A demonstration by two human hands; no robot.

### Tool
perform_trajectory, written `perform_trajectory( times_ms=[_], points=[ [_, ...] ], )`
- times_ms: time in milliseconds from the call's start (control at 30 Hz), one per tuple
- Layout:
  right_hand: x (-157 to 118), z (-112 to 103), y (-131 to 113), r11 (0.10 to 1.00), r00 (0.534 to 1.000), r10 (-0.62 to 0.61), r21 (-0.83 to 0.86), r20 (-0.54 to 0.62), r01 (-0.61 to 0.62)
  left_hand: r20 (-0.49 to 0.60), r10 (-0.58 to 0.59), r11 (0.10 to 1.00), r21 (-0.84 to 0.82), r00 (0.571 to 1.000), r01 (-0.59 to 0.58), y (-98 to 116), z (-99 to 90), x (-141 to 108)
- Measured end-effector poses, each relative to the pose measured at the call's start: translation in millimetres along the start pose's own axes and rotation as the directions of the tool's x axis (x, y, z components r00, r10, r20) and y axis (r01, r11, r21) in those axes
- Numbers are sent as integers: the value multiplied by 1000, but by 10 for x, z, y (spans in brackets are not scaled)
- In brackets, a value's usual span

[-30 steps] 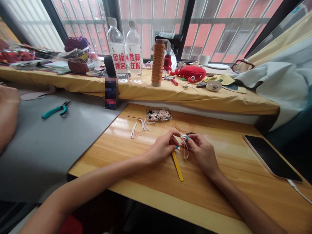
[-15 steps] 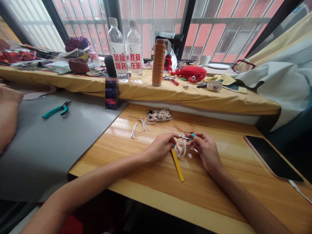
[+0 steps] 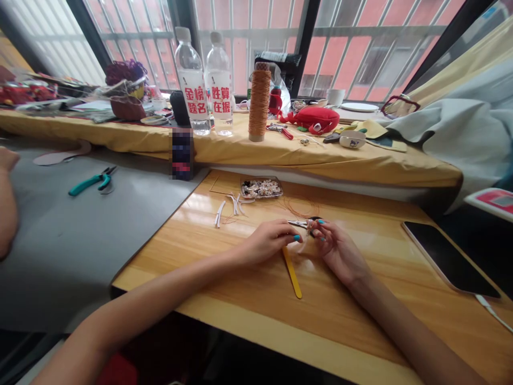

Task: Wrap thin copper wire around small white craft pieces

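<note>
One pale strip point(image 3: 303, 246) | right hand point(image 3: 340, 252) holding | left hand point(image 3: 267, 240) near

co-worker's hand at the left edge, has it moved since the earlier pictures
Yes: the co-worker's hand has shifted left, farther from the unmoved teal pliers.

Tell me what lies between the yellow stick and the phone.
In the head view, the person's right forearm crosses between the yellow stick and the phone, with wooden tabletop showing on either side.
</note>
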State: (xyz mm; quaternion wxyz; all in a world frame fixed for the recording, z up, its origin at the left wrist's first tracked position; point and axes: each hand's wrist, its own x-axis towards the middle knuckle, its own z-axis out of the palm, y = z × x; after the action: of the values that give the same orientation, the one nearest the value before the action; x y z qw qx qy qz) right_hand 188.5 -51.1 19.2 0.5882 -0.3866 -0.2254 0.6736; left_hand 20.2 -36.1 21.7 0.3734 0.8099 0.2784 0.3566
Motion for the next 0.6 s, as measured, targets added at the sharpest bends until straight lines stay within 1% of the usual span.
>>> perform_trajectory(
  times_ms=[67,133,167,233,300,333,400,500,600],
  points=[
    [8,-8,14,999,1000,14,-43,-3,-14,-56,61,998,-1,997,-61,22,-11,-9],
    [4,-9,35,994,999,39,-103,15,-37,-70,117,993,-24,991,-119,51,-26,-20],
    [-5,-4,46,990,998,53,-133,28,-49,-48,142,988,-49,989,-145,67,-35,-26],
    [-33,17,66,980,996,65,-194,60,-53,43,192,975,-125,980,-185,99,-52,-37],
    [-68,45,80,967,994,57,-254,96,-31,142,216,960,-212,966,-184,119,-66,-45],
    [-83,57,84,961,993,51,-276,110,-18,175,213,954,-250,961,-166,120,-72,-46],
    [-100,68,88,957,992,37,-290,122,0,200,175,940,-324,964,-103,102,-79,-44],
    [-93,55,90,967,995,8,-256,95,17,190,64,898,-439,980,26,38,-84,-25],
    [-78,47,97,979,995,-71,-186,69,83,156,-72,851,-505,985,142,-17,-84,6]
  ],
)
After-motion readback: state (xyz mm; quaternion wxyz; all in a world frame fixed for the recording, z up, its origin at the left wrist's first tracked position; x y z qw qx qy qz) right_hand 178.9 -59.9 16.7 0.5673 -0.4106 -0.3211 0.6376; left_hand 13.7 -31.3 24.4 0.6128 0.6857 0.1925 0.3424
